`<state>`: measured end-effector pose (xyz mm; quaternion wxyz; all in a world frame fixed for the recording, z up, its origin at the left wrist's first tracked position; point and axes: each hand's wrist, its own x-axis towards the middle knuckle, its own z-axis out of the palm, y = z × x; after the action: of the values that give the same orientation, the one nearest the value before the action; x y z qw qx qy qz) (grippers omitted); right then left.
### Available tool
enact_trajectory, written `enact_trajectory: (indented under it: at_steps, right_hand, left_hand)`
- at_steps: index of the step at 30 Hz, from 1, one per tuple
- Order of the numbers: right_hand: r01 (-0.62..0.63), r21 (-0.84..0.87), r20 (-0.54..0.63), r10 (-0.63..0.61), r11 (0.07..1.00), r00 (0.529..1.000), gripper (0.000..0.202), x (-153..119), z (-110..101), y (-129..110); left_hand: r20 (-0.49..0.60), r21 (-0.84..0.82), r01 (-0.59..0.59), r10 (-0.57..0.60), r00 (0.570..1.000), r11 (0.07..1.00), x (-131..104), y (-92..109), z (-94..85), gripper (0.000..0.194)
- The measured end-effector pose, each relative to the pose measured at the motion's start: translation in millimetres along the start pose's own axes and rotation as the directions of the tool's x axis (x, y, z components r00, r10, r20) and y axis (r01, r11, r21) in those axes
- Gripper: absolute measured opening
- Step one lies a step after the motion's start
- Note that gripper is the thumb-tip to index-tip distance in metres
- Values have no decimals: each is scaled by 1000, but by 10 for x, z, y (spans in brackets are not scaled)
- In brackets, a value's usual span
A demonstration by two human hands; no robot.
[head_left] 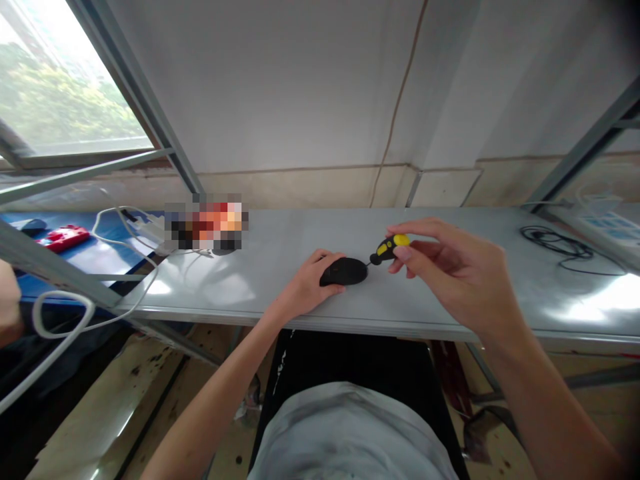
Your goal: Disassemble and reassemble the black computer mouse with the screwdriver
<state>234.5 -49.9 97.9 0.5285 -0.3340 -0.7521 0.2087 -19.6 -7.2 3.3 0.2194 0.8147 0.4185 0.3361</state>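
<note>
A black computer mouse (346, 271) lies on the grey tabletop in front of me. My left hand (311, 280) grips its left end, thumb on the near side and fingers on the far side. In my right hand (450, 267) is a short yellow-and-black screwdriver (390, 249), pinched by its handle between thumb and fingers. The screwdriver slants down to the left, and its thin shaft reaches the right end of the mouse. Whether the tip sits in a screw is too small to tell.
A black cable (555, 243) lies coiled at the right of the grey table (280, 310). White cables (100, 327) hang over the left edge by a metal post. A blurred-out orange item (215, 223) stands at the back left. Beyond, a red object (65, 237) rests on a blue surface near another person's arm (9, 303).
</note>
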Motion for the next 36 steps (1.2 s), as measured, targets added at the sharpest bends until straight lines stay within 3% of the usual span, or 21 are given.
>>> enact_trajectory:
  at_steps: [16,25,31,36]
  right_hand:
    - [8,54,47,-11,998,999,24,-7,-25,-6]
    - [-3,-32,-12,3,999,1000,20,-14,6,-21]
    - [52,-16,3,-51,999,999,20,-2,10,-3]
    - [19,29,-4,-18,999,1000,21,-16,10,7]
  left_hand:
    - [-3,2,-9,9,1000,1000,-3,8,-5,58]
    - [-3,-2,-16,16,1000,1000,-4,-2,2,59]
    - [-11,0,-22,22,1000,1000,-5,-13,11,59]
    - [-8,-3,-19,19,1000,1000,-7,-6,12,59]
